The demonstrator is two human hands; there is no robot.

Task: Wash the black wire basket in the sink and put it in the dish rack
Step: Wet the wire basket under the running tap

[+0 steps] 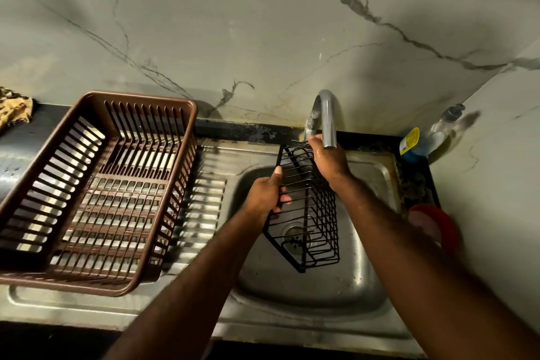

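A black wire basket [315, 222] hangs tilted over the steel sink [362, 295], one end up by the tap. My left hand [267, 193] grips its left rim, fingers curled round the wires. My right hand [328, 159] is wet and holds the basket's upper end just under the grey tap spout [328, 123]. The brown plastic dish rack [96, 190] sits empty on the drainboard to the left of the sink.
A soap bottle with a blue and yellow label [415, 145] and a clear pump bottle [447, 121] stand in the back right corner. A red object [438, 226] lies on the sink's right edge. A patterned cloth [13, 109] lies far left. The marble wall rises behind.
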